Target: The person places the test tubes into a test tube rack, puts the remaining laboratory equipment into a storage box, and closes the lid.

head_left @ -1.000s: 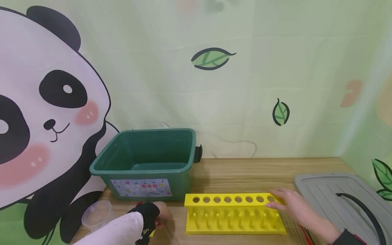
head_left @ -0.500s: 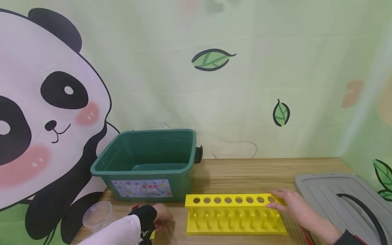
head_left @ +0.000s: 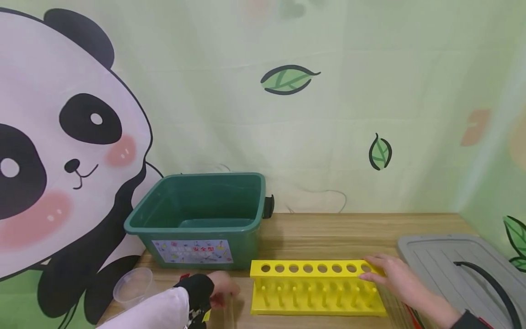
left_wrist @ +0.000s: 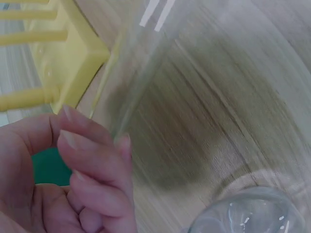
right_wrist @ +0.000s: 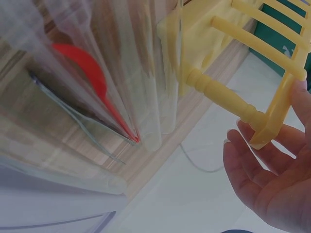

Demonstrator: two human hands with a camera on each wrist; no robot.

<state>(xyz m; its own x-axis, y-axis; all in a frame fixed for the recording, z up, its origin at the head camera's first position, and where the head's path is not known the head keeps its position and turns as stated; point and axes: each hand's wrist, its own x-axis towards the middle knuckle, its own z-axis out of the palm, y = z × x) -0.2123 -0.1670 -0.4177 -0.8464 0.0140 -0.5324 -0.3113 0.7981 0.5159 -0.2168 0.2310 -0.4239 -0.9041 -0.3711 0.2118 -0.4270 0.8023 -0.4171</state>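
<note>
My left hand (head_left: 223, 288) is left of the yellow test tube rack (head_left: 318, 310). Its fingertips pinch a clear test tube (left_wrist: 150, 53), which shows only as a faint outline in the head view. In the left wrist view the tube slants up and away from the fingers. My right hand (head_left: 396, 276) grips the right end of the rack's top bar, thumb in front and fingers behind. From the right wrist view, the rack end (right_wrist: 267, 131) sits between that hand's thumb and fingers. The rack stands upright, its holes and pegs bare.
A green bin (head_left: 193, 230) stands at the back left, a clear plastic cup (head_left: 133, 285) before it. At right lies a grey lid (head_left: 445, 256) with a black handle. Clear tubes (right_wrist: 148, 97), a red spoon (right_wrist: 92, 73) and metal tweezers (right_wrist: 73, 111) lie right of the rack.
My left hand has shifted slightly right and up, and a clear test tube now shows below its fingers. The right hand and the rack stay in place.
</note>
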